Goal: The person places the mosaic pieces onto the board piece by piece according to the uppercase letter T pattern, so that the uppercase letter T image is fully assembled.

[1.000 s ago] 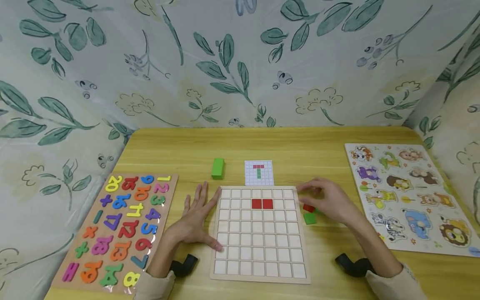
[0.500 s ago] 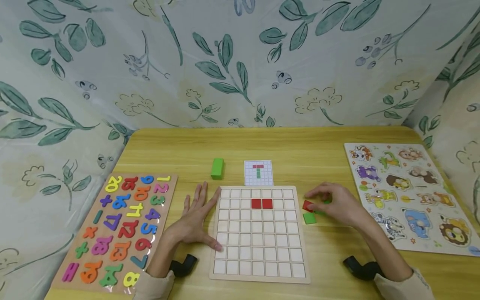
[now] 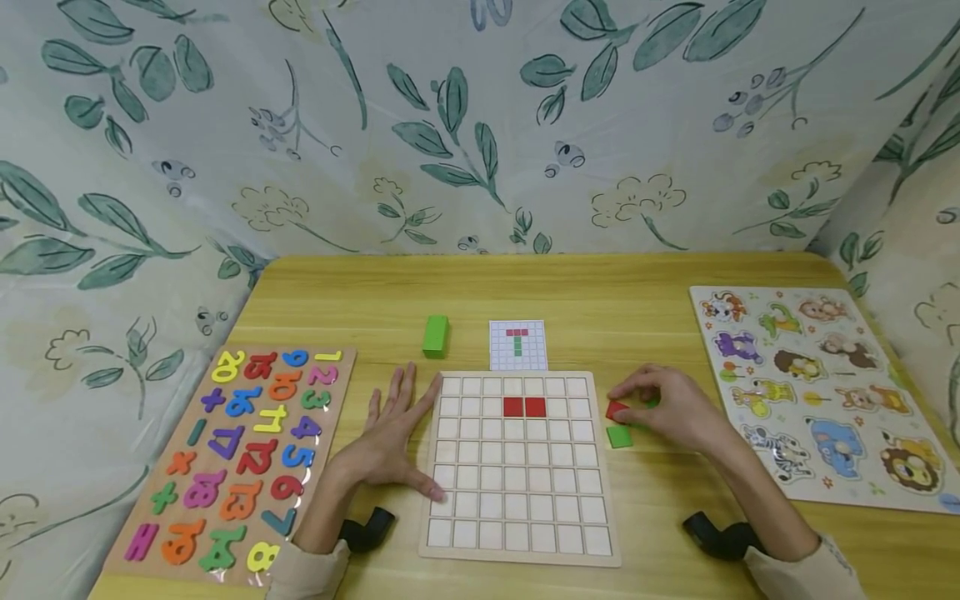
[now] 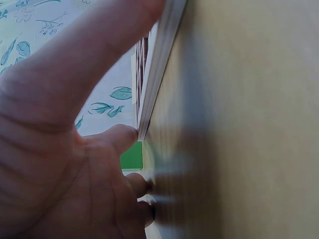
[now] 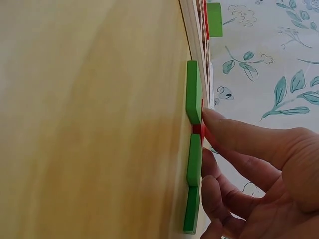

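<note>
My right hand (image 3: pixel 671 407) is bent over a red square tile (image 3: pixel 617 411) just right of the grid board, thumb and forefinger pinching it. Close by lies a green tile (image 3: pixel 619 437); more green is partly hidden under the fingers. From the right wrist, green tiles (image 5: pixel 194 159) stand out in a line, with the red tile (image 5: pixel 198 129) behind them at the thumb. My left hand (image 3: pixel 390 446) is spread along the left side of the wooden grid board (image 3: pixel 517 560), thumb and forefinger on its edge. Two red tiles (image 3: pixel 524 407) sit side by side in the board's second row.
Beyond the board is a pattern card (image 3: pixel 517 346) with a red and green T; a green block (image 3: pixel 436 337) stands left of it. A number puzzle (image 3: pixel 240 467) lies at the left, an animal puzzle (image 3: pixel 817 400) at the right. A patterned cloth (image 3: pixel 480 225) hangs behind the table.
My right hand has shifted from the board's right edge slightly rightward, and its thumb and forefinger have closed on the red tile. The left hand has stayed in place.
</note>
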Tool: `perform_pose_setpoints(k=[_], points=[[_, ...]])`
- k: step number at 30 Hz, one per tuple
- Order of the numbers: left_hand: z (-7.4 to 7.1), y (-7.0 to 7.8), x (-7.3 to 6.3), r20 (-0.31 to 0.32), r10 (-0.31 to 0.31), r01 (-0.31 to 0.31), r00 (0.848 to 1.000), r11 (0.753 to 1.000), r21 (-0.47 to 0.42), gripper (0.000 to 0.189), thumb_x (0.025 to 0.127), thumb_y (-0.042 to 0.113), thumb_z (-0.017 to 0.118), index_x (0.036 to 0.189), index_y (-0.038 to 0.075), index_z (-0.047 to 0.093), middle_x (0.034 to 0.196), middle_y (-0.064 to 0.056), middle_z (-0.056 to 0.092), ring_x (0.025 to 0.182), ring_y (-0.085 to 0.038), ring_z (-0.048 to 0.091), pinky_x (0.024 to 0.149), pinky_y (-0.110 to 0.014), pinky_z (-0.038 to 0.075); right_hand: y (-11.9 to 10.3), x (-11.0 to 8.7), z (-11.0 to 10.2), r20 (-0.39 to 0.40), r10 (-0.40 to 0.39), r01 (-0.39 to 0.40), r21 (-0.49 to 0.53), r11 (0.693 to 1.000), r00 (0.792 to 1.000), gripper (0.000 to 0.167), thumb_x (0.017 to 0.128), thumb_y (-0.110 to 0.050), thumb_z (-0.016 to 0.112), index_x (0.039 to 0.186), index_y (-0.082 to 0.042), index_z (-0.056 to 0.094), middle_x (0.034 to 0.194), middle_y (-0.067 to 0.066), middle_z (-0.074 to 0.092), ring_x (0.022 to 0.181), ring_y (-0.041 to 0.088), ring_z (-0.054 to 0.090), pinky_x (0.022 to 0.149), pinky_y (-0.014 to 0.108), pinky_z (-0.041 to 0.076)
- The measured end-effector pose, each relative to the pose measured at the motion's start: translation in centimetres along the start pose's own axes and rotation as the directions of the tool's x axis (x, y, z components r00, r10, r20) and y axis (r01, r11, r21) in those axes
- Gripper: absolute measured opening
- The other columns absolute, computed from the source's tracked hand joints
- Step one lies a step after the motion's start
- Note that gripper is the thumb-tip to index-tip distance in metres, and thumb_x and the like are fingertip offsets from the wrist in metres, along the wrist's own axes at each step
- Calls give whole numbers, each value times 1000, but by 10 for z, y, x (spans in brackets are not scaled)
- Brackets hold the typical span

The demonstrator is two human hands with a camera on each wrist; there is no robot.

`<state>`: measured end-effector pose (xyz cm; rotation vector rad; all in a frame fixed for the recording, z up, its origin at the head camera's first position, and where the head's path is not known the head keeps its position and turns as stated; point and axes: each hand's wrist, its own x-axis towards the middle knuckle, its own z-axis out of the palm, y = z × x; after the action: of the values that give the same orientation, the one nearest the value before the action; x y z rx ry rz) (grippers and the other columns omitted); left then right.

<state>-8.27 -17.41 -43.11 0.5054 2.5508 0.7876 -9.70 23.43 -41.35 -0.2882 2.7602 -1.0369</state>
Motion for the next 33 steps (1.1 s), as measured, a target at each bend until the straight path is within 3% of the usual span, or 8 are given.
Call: perform_pose_setpoints(k=[22,29,33], points=[[1,-2,1,2,-2,2,1000,1000,7,150,57,46,101,168,19,4,169,-21,-27,157,-42,-27,122,-69,-19,-3,6,4,-10,39,-40,-11,999,999,31,82,-11,87,111,-4,79,93,6,71,80,16,55,65,23,44],[1,-3,1,1,-3,3,1000,1000,9,150,56,45,101,168,19,4,169,-21,-27,157,-42,-27,122,-69,-19,-2,6,3,-19,38,-39,-48,998,999,27,82,-11,87,106,-3,78,90,6,69,78,16,53,64,24,41],[1,-3,1,2,-2,2,1000,1000,7,150,57,46,101,168,19,4,169,-21,-27,157,-42,-27,122,-69,-19,-3,6,1,-22,32,-33,-36,999,999,26,86,-11,83,109,-1,75,96,9,70,82,17,57,66,23,45]])
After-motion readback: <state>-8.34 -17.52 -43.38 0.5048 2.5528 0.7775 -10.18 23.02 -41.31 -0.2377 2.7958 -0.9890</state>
